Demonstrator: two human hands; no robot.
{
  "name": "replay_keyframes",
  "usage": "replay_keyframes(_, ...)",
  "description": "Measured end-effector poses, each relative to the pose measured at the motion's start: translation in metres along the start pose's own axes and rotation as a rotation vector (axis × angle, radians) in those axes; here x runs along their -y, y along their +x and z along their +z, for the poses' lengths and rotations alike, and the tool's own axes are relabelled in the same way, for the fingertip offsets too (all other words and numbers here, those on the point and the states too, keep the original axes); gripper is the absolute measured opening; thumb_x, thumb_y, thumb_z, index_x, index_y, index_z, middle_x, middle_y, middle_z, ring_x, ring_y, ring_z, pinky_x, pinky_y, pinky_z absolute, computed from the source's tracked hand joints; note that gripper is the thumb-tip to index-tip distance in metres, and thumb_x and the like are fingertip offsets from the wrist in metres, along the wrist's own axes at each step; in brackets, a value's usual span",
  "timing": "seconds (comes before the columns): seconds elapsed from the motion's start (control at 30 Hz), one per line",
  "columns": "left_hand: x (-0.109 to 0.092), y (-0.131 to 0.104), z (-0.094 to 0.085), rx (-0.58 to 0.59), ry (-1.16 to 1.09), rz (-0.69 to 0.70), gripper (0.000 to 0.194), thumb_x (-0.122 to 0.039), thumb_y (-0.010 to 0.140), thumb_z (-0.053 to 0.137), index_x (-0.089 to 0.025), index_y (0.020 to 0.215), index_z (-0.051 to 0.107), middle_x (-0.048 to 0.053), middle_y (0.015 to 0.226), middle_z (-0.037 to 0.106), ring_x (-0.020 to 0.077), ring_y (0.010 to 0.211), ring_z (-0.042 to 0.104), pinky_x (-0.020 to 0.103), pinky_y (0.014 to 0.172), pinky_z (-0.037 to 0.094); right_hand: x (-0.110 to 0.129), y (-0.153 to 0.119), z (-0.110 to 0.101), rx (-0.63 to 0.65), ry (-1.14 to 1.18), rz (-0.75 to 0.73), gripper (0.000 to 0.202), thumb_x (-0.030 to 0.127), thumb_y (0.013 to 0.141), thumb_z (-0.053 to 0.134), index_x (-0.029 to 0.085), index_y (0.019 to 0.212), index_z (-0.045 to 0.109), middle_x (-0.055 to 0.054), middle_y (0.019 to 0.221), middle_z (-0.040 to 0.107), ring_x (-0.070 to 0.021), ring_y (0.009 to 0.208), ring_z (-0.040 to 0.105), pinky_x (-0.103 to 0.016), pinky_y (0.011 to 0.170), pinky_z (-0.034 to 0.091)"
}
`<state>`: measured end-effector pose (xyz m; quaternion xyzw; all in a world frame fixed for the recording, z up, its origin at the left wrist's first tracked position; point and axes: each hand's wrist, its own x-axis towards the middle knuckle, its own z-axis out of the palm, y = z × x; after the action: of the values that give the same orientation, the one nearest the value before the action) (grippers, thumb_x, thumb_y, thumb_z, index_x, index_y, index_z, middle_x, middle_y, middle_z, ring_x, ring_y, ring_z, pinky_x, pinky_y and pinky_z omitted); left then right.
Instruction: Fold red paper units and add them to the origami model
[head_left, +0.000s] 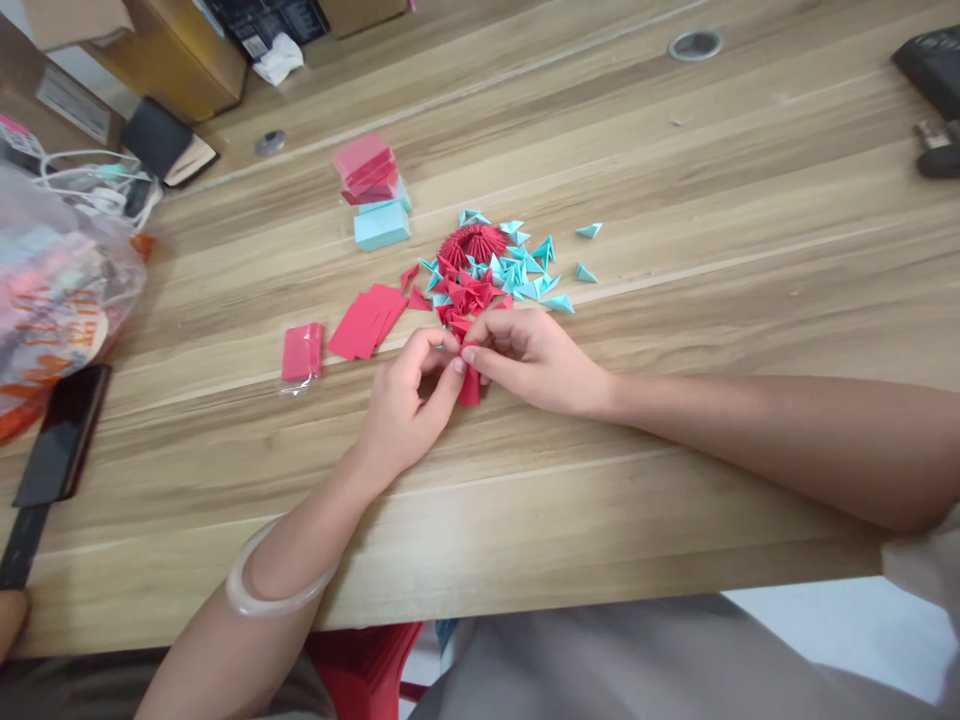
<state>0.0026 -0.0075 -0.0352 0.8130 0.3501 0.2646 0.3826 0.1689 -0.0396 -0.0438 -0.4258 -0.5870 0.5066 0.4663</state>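
Near the middle of the frame, the left hand (pixel 405 400) and the right hand (pixel 536 360) have their fingers clamped together on a red paper strip (pixel 470 385) just above the bench (pixel 675 300). The small strip may slip or crease crookedly if the pinch loosens.

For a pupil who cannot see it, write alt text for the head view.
Both hands, left hand and right hand, pinch a small red paper piece together over a wooden table. Behind them lie folded red and blue paper triangles, flat red paper sheets and stacked paper blocks.
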Motion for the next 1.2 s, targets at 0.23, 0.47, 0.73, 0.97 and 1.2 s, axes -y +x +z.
replay_keyframes(0.23, 0.0001, 0.0002, -0.0005, -0.004, 0.025, 0.017, 0.005, -0.024, 0.089, 0.050, -0.021, 0.092, 0.048, -0.004, 0.063, 0.059, 0.0101, 0.058, 0.059, 0.022, 0.057, 0.045, -0.0004, 0.0000, 0.0002, -0.002, 0.002, 0.006, 0.013, 0.018, 0.084, 0.052, 0.016, 0.071, 0.050, -0.001, 0.064, 0.060, -0.0117, 0.060, 0.057, -0.024, 0.056, 0.045)
replay_keyframes(0.47, 0.0004, -0.0002, -0.0004, -0.008, 0.007, 0.011, 0.005, -0.025, 0.088, 0.051, -0.021, 0.092, 0.049, -0.005, 0.060, 0.056, 0.0106, 0.058, 0.060, 0.021, 0.055, 0.045, -0.0006, 0.0002, 0.0002, -0.001, 0.007, 0.005, 0.013, 0.018, 0.084, 0.052, 0.016, 0.071, 0.050, -0.001, 0.065, 0.061, -0.0115, 0.060, 0.057, -0.023, 0.056, 0.046)
replay_keyframes(0.73, -0.0001, 0.0000, 0.0007, -0.087, -0.130, -0.065, 0.008, -0.025, 0.085, 0.058, -0.018, 0.089, 0.057, -0.001, 0.067, 0.067, 0.0095, 0.057, 0.062, 0.018, 0.051, 0.046, 0.0024, 0.0003, 0.0013, -0.012, 0.108, 0.032, 0.015, 0.021, 0.085, 0.053, 0.015, 0.071, 0.051, -0.002, 0.061, 0.062, -0.0112, 0.058, 0.058, -0.023, 0.056, 0.048)
replay_keyframes(0.97, -0.0015, -0.0017, 0.0007, -0.197, -0.113, -0.079, 0.010, -0.024, 0.080, 0.065, -0.016, 0.085, 0.064, 0.000, 0.067, 0.068, 0.0094, 0.056, 0.062, 0.017, 0.049, 0.048, 0.0018, 0.0009, 0.0014, -0.053, 0.104, 0.043, 0.028, 0.038, 0.082, 0.060, 0.016, 0.069, 0.051, 0.000, 0.060, 0.058, -0.0107, 0.058, 0.055, -0.024, 0.058, 0.048)
replay_keyframes(1.2, -0.0013, -0.0008, 0.0018, -0.237, -0.154, -0.075, 0.013, -0.023, 0.076, 0.068, -0.016, 0.087, 0.067, 0.001, 0.070, 0.070, 0.0114, 0.060, 0.065, 0.021, 0.057, 0.054, 0.0004, 0.0012, 0.0003, -0.068, 0.094, 0.023, 0.029, 0.041, 0.083, 0.059, 0.015, 0.070, 0.053, 0.001, 0.058, 0.055, -0.0099, 0.057, 0.053, -0.023, 0.056, 0.046)
